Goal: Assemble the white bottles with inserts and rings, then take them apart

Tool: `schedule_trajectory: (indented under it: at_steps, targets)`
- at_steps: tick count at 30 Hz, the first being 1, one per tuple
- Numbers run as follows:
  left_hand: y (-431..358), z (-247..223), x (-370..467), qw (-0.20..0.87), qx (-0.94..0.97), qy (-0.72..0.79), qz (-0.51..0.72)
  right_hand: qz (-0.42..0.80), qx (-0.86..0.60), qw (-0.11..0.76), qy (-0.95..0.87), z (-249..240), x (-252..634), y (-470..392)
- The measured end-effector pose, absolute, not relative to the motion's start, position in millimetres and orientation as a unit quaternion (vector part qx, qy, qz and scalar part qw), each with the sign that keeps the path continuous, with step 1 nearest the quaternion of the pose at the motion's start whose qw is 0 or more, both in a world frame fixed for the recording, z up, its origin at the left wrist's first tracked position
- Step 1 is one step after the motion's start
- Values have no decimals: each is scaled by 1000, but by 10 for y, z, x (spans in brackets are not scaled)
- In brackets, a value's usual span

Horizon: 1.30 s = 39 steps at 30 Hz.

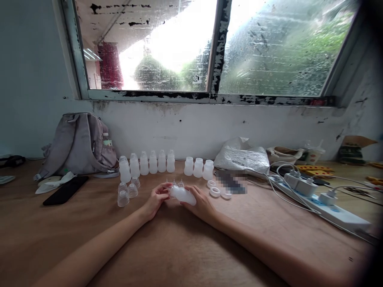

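Note:
A frosted white baby bottle (184,195) lies tilted between my hands, its base toward me and to the right. My right hand (202,203) is wrapped round the bottle's body. At the bottle's top end, the fingers of my left hand (158,199) are closed; they partly cover that end. Clear bottle nipples (181,183) stand just beyond my fingers. To the left are several clear dome caps (123,198). White collar rings (214,192) lie right of my right hand. Three bottles without tops (198,167) stand behind it.
A row of several capped bottles (144,164) stands at the back left. Beyond are a grey backpack (79,145) and a black phone (66,190). On the right lie a silver plastic bag (243,155) and a white power strip (341,215) with cables. The wall and window (212,97) bound the table's back.

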<state>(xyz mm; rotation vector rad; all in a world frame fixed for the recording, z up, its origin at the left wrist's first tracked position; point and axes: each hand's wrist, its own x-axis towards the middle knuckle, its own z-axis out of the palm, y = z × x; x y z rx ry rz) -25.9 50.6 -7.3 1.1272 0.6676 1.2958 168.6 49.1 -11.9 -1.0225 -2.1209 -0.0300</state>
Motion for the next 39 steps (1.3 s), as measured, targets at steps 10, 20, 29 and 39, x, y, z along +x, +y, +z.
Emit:
schedule_trajectory:
  at_steps: [10, 20, 29, 39]
  targets:
    - [604, -199, -250, 569, 465, 312, 602, -86, -383, 361, -846, -135, 1691, 486]
    - [652, -231, -227, 546, 491, 351, 581, -93, -409, 350, -838, -120, 1684, 472]
    - [599, -183, -238, 548, 497, 304, 600, -31, -408, 403, -819, -96, 1682, 471]
    - [573, -152, -230, 541, 521, 337, 568, -23, -393, 404, -826, -60, 1669, 419]
